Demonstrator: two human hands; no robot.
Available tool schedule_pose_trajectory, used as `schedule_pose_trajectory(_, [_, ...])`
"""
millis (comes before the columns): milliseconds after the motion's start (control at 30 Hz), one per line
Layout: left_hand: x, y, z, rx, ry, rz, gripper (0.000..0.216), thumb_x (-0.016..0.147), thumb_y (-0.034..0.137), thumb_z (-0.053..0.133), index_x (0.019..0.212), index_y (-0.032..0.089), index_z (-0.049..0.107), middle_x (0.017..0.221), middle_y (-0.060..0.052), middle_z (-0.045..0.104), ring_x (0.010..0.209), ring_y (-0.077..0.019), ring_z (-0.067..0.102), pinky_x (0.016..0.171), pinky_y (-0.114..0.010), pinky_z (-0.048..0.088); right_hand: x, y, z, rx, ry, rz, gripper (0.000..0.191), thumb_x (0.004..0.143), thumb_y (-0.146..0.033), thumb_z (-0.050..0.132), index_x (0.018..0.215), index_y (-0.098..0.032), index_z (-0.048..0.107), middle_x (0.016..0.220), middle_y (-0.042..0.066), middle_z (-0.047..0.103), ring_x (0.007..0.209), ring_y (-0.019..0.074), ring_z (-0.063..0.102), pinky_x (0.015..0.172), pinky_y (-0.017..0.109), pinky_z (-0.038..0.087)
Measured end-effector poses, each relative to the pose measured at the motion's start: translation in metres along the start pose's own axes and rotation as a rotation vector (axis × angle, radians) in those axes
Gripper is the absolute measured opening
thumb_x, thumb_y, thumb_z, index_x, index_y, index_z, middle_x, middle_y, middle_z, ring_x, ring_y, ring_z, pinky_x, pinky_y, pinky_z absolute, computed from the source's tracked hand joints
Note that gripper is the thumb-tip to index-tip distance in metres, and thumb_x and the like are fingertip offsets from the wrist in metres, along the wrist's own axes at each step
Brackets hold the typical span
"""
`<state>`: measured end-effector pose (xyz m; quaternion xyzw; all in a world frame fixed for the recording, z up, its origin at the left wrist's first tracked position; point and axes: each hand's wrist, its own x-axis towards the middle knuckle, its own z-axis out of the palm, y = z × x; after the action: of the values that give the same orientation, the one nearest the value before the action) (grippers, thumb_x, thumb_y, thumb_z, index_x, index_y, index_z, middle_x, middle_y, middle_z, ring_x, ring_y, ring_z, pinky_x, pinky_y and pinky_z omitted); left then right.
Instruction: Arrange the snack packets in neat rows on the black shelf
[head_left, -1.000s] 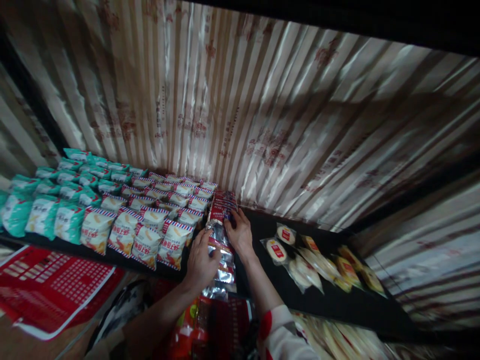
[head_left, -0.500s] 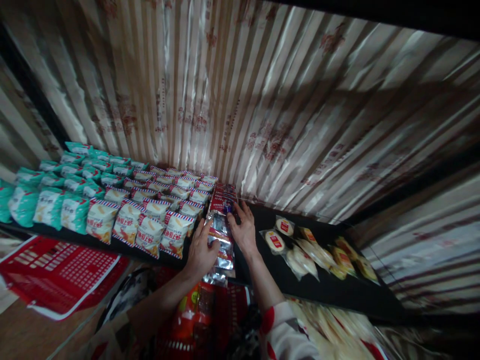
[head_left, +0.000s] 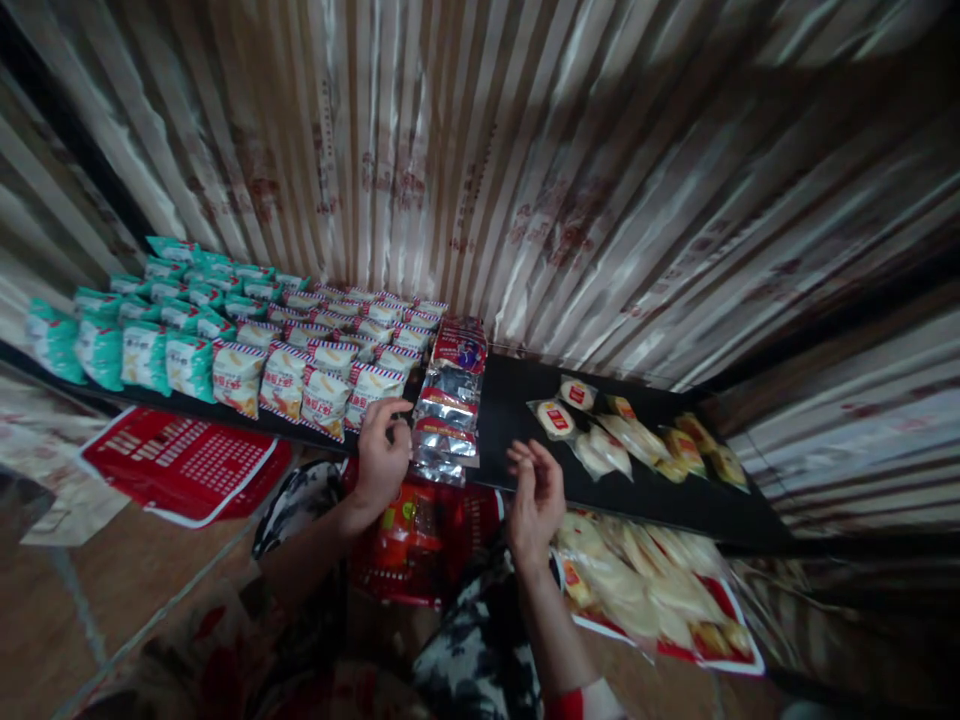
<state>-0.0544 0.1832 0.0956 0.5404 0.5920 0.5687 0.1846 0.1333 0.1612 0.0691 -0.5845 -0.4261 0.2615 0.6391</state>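
My left hand hovers at the shelf's front edge with curled fingers apart, holding nothing I can see. To its right lies an overlapping row of shiny foil snack packets, red at the back and silver toward the front. My right hand is raised beyond the row's right side, palm partly turned up, fingers loosely bent and nothing in them. White snack bags with striped tops stand in rows just left of the foil packets. Farther left are rows of teal snack bags.
On the black shelf, several wrapped bread packs lie at the right. Beneath the shelf are a red basket at left, a red basket with orange packets in the middle, and one full of pale packs. A striped curtain hangs behind.
Both hands have come off the foil packets and drawn back toward me, the right one also moving right. My view has tilted down, showing more of the floor and baskets.
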Motion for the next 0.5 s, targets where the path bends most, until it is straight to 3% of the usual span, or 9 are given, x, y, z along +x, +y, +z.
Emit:
schedule_pose_trajectory(100, [-0.038, -0.017, -0.018, 0.021, -0.045, -0.017, 0.021, 0.079, 0.014, 0.038, 0.084, 0.019, 0.057, 0.09, -0.004, 0.058, 0.09, -0.0153, 0.055, 0.084, -0.028, 0.045, -0.046, 0.019, -0.025, -0.067, -0.067, 0.153, 0.031, 0.082, -0.044, 0.049, 0.097, -0.019, 0.059, 0.082, 0.004, 0.067, 0.073, 0.0165, 0.062, 0.071, 0.03, 0.048])
schedule_pose_trajectory(200, [-0.083, -0.044, -0.021, 0.114, -0.304, -0.125, 0.021, 0.079, 0.013, 0.037, 0.082, 0.019, 0.056, 0.089, -0.005, 0.059, 0.089, -0.0156, 0.056, 0.083, -0.03, 0.045, -0.077, 0.043, -0.035, -0.243, -0.406, 0.246, 0.028, 0.082, -0.042, 0.048, 0.091, -0.02, 0.063, 0.081, 0.005, 0.069, 0.076, 0.0198, 0.064, 0.072, 0.031, 0.048])
schedule_pose_trajectory(300, [-0.118, -0.072, -0.013, 0.361, -0.734, -0.333, 0.025, 0.075, 0.008, 0.04, 0.087, 0.018, 0.059, 0.098, -0.006, 0.061, 0.091, -0.0159, 0.058, 0.084, -0.03, 0.045, -0.089, 0.065, -0.028, -0.528, -0.802, 0.218, 0.023, 0.082, -0.029, 0.048, 0.094, -0.02, 0.065, 0.091, 0.007, 0.07, 0.087, 0.0218, 0.065, 0.078, 0.031, 0.047])
schedule_pose_trajectory(333, [-0.127, -0.08, -0.01, 0.386, -0.815, -0.359, 0.023, 0.073, 0.008, 0.044, 0.086, 0.018, 0.06, 0.097, -0.007, 0.063, 0.089, -0.0168, 0.06, 0.083, -0.03, 0.045, -0.089, 0.072, -0.023, -0.644, -0.907, 0.195, 0.024, 0.082, -0.024, 0.046, 0.096, -0.02, 0.065, 0.094, 0.008, 0.07, 0.09, 0.0216, 0.064, 0.08, 0.031, 0.046])
schedule_pose_trajectory(400, [-0.142, -0.091, -0.005, 0.42, -0.927, -0.395, 0.019, 0.072, 0.009, 0.048, 0.078, 0.019, 0.062, 0.088, -0.006, 0.066, 0.085, -0.0183, 0.062, 0.08, -0.03, 0.046, -0.089, 0.083, -0.01, -0.833, -1.051, 0.17, 0.027, 0.083, -0.016, 0.043, 0.1, -0.018, 0.064, 0.097, 0.01, 0.069, 0.093, 0.0212, 0.064, 0.081, 0.03, 0.045])
schedule_pose_trajectory(500, [-0.157, -0.103, -0.002, 0.442, -1.021, -0.428, 0.014, 0.069, 0.01, 0.051, 0.066, 0.019, 0.062, 0.076, -0.006, 0.067, 0.077, -0.0199, 0.063, 0.073, -0.03, 0.047, -0.089, 0.098, 0.007, -0.928, -1.144, 0.174, 0.02, 0.085, -0.017, 0.047, 0.095, -0.015, 0.064, 0.092, 0.011, 0.068, 0.089, 0.0207, 0.064, 0.078, 0.031, 0.047])
